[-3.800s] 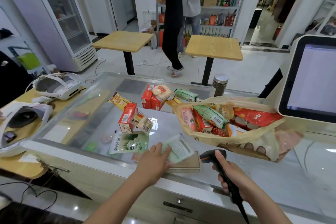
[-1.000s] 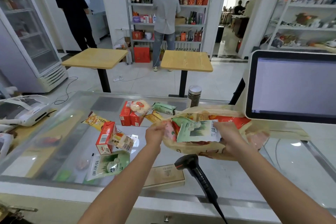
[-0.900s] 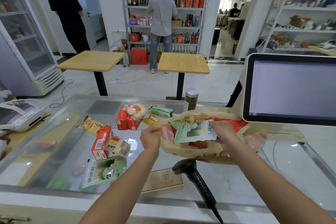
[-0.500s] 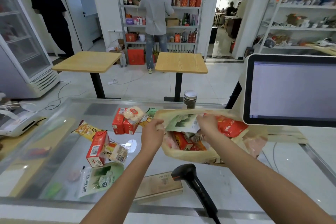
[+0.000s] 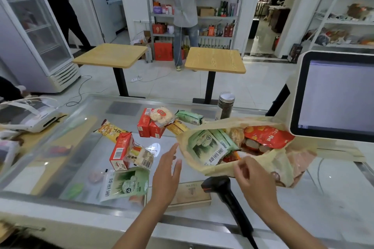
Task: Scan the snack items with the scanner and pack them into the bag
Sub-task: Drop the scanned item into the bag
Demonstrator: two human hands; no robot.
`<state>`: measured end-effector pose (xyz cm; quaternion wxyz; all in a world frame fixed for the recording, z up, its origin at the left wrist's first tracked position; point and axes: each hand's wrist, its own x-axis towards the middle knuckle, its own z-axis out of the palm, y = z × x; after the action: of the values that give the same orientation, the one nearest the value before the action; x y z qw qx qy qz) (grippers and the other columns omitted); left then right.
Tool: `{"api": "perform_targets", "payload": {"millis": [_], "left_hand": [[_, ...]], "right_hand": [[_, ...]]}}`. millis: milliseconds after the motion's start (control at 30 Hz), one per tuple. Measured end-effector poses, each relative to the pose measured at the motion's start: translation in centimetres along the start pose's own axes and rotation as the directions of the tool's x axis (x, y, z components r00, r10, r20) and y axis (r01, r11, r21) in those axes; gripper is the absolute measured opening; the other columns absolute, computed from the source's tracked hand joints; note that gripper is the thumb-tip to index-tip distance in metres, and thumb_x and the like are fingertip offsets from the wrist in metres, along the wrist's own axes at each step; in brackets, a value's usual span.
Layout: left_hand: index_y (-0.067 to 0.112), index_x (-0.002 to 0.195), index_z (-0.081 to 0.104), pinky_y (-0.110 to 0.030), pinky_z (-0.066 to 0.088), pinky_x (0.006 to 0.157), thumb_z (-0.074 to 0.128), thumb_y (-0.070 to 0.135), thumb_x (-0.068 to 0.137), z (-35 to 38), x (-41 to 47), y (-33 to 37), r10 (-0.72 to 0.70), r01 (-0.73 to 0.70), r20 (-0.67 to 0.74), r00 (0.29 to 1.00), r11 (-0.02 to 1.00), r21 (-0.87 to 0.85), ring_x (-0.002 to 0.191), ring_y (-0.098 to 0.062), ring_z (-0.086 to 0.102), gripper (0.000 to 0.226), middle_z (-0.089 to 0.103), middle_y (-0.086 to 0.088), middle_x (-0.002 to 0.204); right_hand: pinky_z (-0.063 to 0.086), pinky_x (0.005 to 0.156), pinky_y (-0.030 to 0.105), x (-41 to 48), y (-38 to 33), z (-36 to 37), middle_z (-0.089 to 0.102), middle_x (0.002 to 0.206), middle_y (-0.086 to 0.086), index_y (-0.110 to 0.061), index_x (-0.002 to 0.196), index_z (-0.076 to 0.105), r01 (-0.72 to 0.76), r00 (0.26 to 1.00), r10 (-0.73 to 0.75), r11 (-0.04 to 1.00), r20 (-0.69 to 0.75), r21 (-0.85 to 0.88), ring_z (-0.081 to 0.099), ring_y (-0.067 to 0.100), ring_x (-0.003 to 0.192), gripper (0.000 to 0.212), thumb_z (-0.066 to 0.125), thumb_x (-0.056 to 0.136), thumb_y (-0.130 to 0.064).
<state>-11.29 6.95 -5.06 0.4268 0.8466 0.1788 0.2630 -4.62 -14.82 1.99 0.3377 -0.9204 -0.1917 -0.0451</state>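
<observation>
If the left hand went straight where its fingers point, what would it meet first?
Probably the near-left rim of the tan plastic bag, just beyond the fingertips of the left hand; a yellow snack packet lies further on. Depth is unclear.

Bare to the frame's bottom edge, the slender left forearm [image 5: 141,222] and left hand [image 5: 168,170] show at lower centre, the right forearm [image 5: 287,226] and right hand [image 5: 253,178] at lower right.
</observation>
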Motion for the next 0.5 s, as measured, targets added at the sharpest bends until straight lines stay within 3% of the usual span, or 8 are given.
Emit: {"api": "perform_targets", "payload": {"millis": [67, 100, 200, 267, 333, 400, 500], "left_hand": [[0.022, 0.132, 0.046, -0.039, 0.044, 0.098, 0.052, 0.021, 0.095, -0.7, -1.1, -1.5, 0.102, -0.038, -0.228, 0.968, 0.962, 0.271, 0.122, -0.018, 0.044, 0.037, 0.051, -0.004, 0.133], [0.016, 0.128, 0.048, -0.046, 0.042, 0.099, 0.06, 0.015, 0.09, -1.1, -1.2, -1.9, 0.119, 0.013, -0.339, 0.933, 0.932, 0.362, 0.124, -0.026, 0.039, 0.04, 0.048, -0.012, 0.133], [0.007, 0.13, 0.042, -0.052, 0.03, 0.104, 0.072, 0.013, 0.079, -3.7, 0.6, -2.6, -0.051, 0.305, -0.606, 0.794, 0.895, 0.325, 0.127, -0.037, 0.028, 0.06, 0.034, -0.026, 0.14], [0.006, 0.138, 0.035, -0.053, 0.022, 0.108, 0.069, 0.024, 0.083, -5.8, 2.2, -3.6, -0.249, 0.463, -0.609, 0.753, 0.858, 0.223, 0.133, -0.04, 0.023, 0.067, 0.024, -0.026, 0.147], [0.007, 0.143, 0.03, -0.054, 0.024, 0.109, 0.062, 0.037, 0.087, -7.2, 3.0, -4.8, -0.41, 0.557, -0.485, 0.773, 0.804, 0.207, 0.131, -0.042, 0.03, 0.07, 0.03, -0.026, 0.145], [0.009, 0.139, 0.031, -0.053, 0.038, 0.097, 0.058, 0.04, 0.09, -7.6, 3.2, -5.5, -0.463, 0.563, -0.392, 0.795, 0.804, 0.191, 0.115, -0.042, 0.047, 0.064, 0.045, -0.023, 0.132], [0.01, 0.127, 0.036, -0.045, 0.047, 0.076, 0.063, 0.032, 0.088, -7.7, 3.4, -5.0, -0.5, 0.584, -0.383, 0.777, 0.799, 0.142, 0.096, -0.038, 0.058, 0.052, 0.051, -0.019, 0.117]], "right_hand": [[0.032, 0.05, 0.024, -2.1, 1.3, 0.7, 0.049, 0.068, -0.007, -0.027, 0.08, 0.044, -0.085, 0.99, 0.098, 0.989, 0.105, -0.122, 0.048, 0.007, 0.06, 0.022, 0.053, 0.092, -0.044], [0.033, 0.051, 0.023, -2.7, 1.8, 1.1, 0.05, 0.072, -0.008, -0.027, 0.086, 0.044, -0.131, 0.974, 0.158, 0.978, 0.161, -0.164, 0.049, 0.006, 0.064, 0.024, 0.051, 0.091, -0.05], [0.039, 0.056, 0.024, -3.2, 2.7, 2.1, 0.056, 0.08, -0.008, -0.026, 0.098, 0.044, -0.2, 0.922, 0.246, 0.964, 0.299, -0.177, 0.055, 0.007, 0.071, 0.03, 0.046, 0.092, -0.055], [0.042, 0.061, 0.026, -3.0, 2.8, 2.5, 0.061, 0.082, -0.006, -0.023, 0.1, 0.048, -0.234, 0.89, 0.261, 0.965, 0.375, -0.117, 0.059, 0.009, 0.073, 0.028, 0.044, 0.095, -0.051], [0.043, 0.065, 0.028, -2.8, 2.7, 2.9, 0.064, 0.083, -0.002, -0.019, 0.1, 0.052, -0.29, 0.861, 0.264, 0.957, 0.436, -0.007, 0.061, 0.013, 0.073, 0.028, 0.042, 0.097, -0.045], [0.048, 0.064, 0.034, -2.7, 2.6, 3.3, 0.067, 0.08, 0.005, -0.015, 0.098, 0.054, -0.381, 0.83, 0.273, 0.914, 0.487, 0.136, 0.065, 0.019, 0.063, 0.03, 0.041, 0.098, -0.042], [0.048, 0.052, 0.034, -2.7, 2.3, 3.9, 0.066, 0.077, 0.014, -0.011, 0.097, 0.054, -0.478, 0.799, 0.289, 0.837, 0.527, 0.265, 0.062, 0.021, 0.051, 0.031, 0.041, 0.1, -0.039]]}}
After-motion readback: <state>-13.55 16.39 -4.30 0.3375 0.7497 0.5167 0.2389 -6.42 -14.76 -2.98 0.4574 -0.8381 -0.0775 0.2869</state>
